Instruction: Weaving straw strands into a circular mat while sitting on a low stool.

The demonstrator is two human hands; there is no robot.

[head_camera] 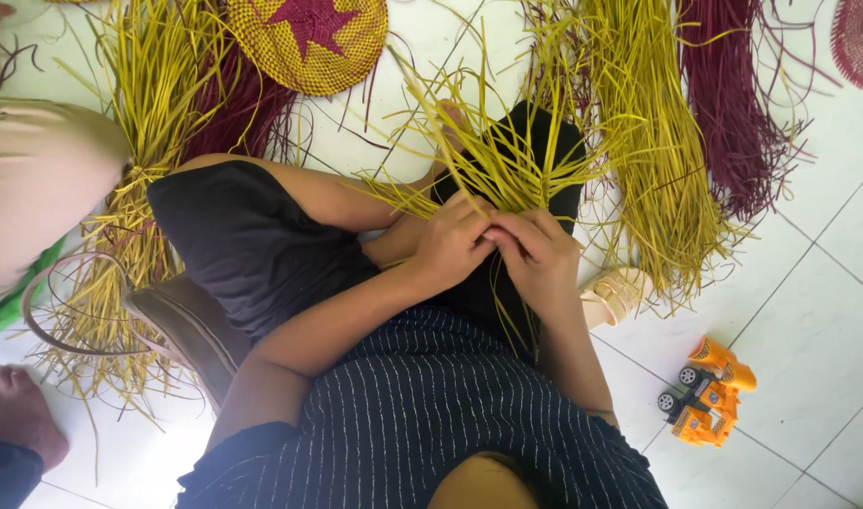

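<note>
Two hands are closed on one fan of yellow straw strands [493,160] above the lap: the left hand [450,247] is curled around the gathered lower ends, and the right hand [537,253] is pinched on the same strands just beside it, fingertips touching. The strands are thin, flat and stiff, splayed upward and outward from the grip over a black-clad knee.

No container is seen; the material is laid loose on the white tiled floor [827,311]. Two larger bundles of yellow straw are counted, one at the left [144,104] and one at the right [653,160]. Two bundles of maroon straw are also laid out, one at the upper right [733,113] and one partly hidden under the left yellow bundle [238,113].

One round woven mat [309,38], yellow with a maroon star, is placed at the top. One orange toy truck [707,391] is stood on the tiles at the lower right. One beige sandal [618,294] is seen beside the right forearm. Another person's bare foot [17,413] is visible at the lower left.
</note>
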